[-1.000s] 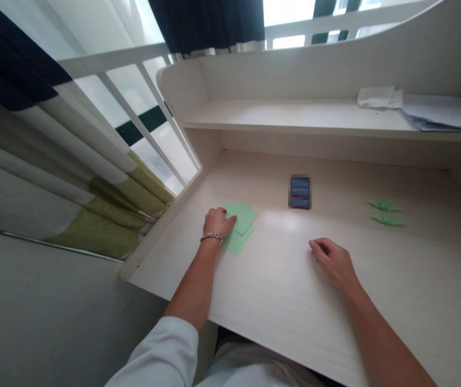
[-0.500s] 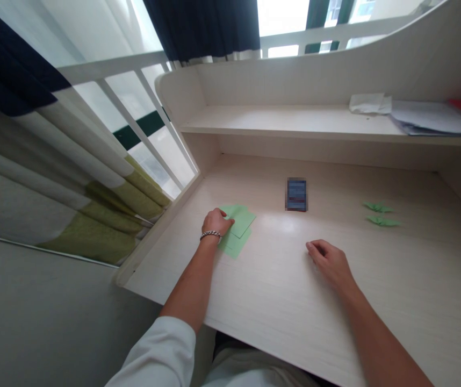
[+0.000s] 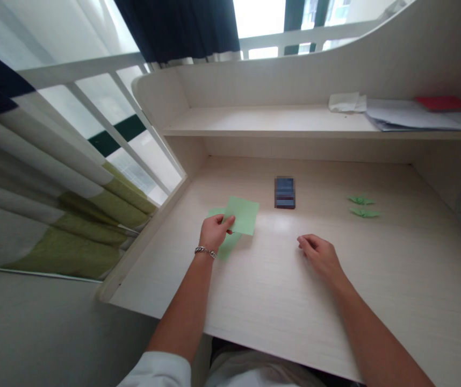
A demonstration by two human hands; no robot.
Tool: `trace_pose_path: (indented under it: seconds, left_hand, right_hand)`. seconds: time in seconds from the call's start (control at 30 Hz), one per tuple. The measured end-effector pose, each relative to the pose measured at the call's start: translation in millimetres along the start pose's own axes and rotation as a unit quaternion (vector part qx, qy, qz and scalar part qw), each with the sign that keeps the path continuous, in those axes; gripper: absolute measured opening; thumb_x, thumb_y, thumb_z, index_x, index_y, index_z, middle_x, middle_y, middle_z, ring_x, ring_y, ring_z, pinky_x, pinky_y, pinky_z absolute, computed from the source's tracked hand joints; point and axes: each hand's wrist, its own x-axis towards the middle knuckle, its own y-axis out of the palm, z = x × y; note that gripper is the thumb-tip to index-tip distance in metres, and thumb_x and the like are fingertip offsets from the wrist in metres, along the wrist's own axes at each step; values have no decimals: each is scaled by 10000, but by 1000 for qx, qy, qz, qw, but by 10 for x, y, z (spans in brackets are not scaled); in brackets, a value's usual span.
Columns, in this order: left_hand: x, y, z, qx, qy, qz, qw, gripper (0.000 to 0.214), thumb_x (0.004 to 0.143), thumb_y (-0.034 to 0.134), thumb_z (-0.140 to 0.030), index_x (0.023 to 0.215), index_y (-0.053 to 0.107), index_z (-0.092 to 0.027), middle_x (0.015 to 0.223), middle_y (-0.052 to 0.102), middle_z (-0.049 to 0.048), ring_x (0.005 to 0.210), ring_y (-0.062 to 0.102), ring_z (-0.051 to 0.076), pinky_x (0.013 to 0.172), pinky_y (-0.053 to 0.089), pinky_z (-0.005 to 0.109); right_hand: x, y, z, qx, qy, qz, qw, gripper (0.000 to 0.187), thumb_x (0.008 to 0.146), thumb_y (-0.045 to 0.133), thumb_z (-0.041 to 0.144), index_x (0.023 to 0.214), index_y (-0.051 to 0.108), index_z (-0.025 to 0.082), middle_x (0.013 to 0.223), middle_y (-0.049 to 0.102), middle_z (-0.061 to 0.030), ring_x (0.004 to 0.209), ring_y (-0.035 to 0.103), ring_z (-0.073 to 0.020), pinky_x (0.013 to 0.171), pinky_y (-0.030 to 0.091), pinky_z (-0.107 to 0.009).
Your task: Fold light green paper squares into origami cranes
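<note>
My left hand [image 3: 213, 232], with a chain bracelet at its wrist, pinches a square sheet of green paper [image 3: 243, 215] by its left edge, between thumb and fingers. Below and behind that sheet, more green paper [image 3: 227, 247] lies on the desk, partly covered by the hand. My right hand [image 3: 318, 255] rests on the desk to the right, fingers curled and thumb against the fingertips. Nothing shows in its grip. Two small folded green paper pieces [image 3: 361, 200] lie farther right, one in front of the other.
A dark phone-like rectangle [image 3: 285, 192], its face blurred out, lies at mid-desk. Above the pale desk [image 3: 263, 301] runs a shelf [image 3: 254, 119] with a white tissue pack [image 3: 347, 102], papers [image 3: 400, 118] and a red item [image 3: 444, 103]. A curtain [image 3: 73, 215] and railing stand left.
My left hand has lifted one green sheet off the pile and turned it slightly. The right hand stays in much the same pose. The whole view has shifted a little to the right.
</note>
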Motion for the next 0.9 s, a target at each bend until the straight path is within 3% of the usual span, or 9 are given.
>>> trace_pose_path:
  seconds: [0.1,0.23,0.4,0.5,0.63,0.9]
  left_hand:
    - [-235,362,-99,-133,-48,80,987,439,678,638,-578,692,592,-142,594,581,19,505,587,128,419,300,198]
    - [-515,814,-192,-196,-89,170,962,459,677,640,-594,754,629,-141,671,638,47,495,577,124,388,286,201]
    - [-645,1101,-217,-214,-90,228,946,412,692,650,-556,761,663,-150,683,662,42,481,561,120,409,320,219]
    - [-641,1110,-198,-181,-68,244,950,405,712,627,-553,744,666,-151,683,665,40,486,567,126,433,344,228]
    - [-572,976,-141,-26,6,250,968,417,746,575,-567,742,689,-166,630,664,34,515,601,155,494,398,248]
    - [-294,760,-112,168,77,154,971,348,778,564,-486,868,712,-185,838,727,84,674,650,186,615,442,267]
  right_hand:
    - [20,-22,22,60,20,-4,998,428,815,486,537,879,687,164,793,708,-74,591,600,-166,591,456,-277]
    - [50,-74,3,116,53,-2,992,471,816,467,570,918,671,158,841,706,-80,536,573,-142,515,440,-258]
    - [51,-133,-57,119,70,13,990,351,779,551,487,850,661,162,734,684,-43,494,545,-128,495,427,-248]
    - [42,-169,-54,74,69,6,995,306,779,547,448,773,653,162,643,652,-22,501,540,-134,505,413,-245]
    - [41,-232,-18,-73,57,-8,996,235,781,561,387,711,669,190,701,687,-32,645,592,-168,588,395,-258]
    - [73,-209,37,-215,66,-10,974,195,770,600,359,691,684,201,729,699,-65,691,599,-195,618,364,-283]
